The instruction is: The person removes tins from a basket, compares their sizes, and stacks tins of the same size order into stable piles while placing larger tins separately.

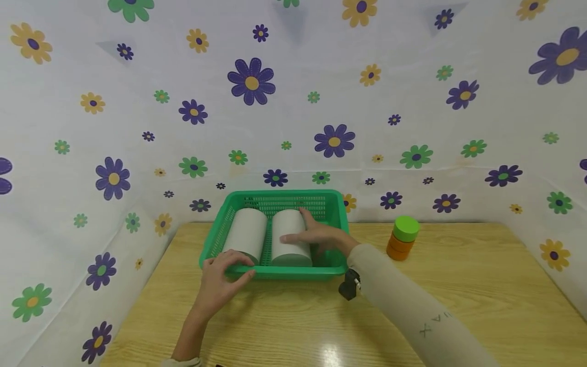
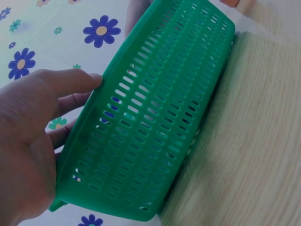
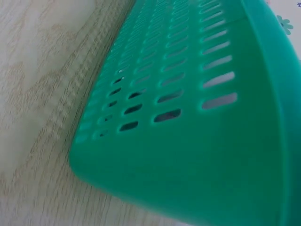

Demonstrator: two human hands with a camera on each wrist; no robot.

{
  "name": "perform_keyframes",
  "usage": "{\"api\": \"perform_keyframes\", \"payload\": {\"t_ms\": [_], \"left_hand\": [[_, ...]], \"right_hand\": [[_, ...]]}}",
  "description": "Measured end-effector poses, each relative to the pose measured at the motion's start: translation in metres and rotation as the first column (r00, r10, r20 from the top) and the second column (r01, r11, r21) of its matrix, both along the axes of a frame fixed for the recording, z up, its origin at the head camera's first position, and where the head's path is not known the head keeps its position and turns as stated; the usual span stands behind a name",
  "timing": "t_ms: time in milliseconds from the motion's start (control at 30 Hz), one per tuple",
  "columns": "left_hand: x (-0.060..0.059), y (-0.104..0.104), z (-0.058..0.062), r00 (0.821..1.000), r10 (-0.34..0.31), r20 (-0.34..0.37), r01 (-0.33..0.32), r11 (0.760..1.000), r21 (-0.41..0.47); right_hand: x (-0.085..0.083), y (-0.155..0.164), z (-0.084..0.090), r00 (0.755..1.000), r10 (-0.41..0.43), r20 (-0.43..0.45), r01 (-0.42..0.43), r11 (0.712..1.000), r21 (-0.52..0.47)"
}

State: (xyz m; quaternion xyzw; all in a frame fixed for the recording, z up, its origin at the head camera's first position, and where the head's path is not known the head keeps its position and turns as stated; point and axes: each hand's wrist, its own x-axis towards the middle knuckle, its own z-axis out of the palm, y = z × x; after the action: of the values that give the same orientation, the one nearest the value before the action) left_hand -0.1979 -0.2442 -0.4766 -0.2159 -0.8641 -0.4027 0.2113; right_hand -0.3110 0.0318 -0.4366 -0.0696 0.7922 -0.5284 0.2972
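perhaps, being smooth, the cylinder (image 1: 287,224) the right hand (image 1: 323,235) grips could slip; the left hand (image 1: 222,282) holds the basket (image 1: 293,273) alongside.

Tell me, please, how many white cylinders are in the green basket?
2. One white cylinder lies at the left in the green basket; the second white cylinder lies right of it, gripped by the right hand. No other is visible, though the hand hides a little.

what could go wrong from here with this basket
The right cylinder could slip if lifted, since only the right grip holds its broad, curved side. The basket might tip if the left grip pulls down on the near rim. The jar beside the right sleeve might get knocked over.
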Motion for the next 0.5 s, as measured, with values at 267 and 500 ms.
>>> {"api": "perform_keyframes", "payload": {"t_ms": [267, 500], "left_hand": [[0.0005, 0.0022, 0.0012, 1.0, 0.001, 0.018, -0.001, 1.0, 0.0], [0.0007, 0.0012, 0.0012, 1.0, 0.006, 0.02, -0.006, 1.0, -0.002]], "right_hand": [[0.0021, -0.0025, 0.0005, 0.999, -0.034, 0.02, 0.035, 0.999, -0.025], [0.005, -0.0032, 0.0017, 0.999, -0.025, -0.042, 0.024, 1.0, -0.016]]}}
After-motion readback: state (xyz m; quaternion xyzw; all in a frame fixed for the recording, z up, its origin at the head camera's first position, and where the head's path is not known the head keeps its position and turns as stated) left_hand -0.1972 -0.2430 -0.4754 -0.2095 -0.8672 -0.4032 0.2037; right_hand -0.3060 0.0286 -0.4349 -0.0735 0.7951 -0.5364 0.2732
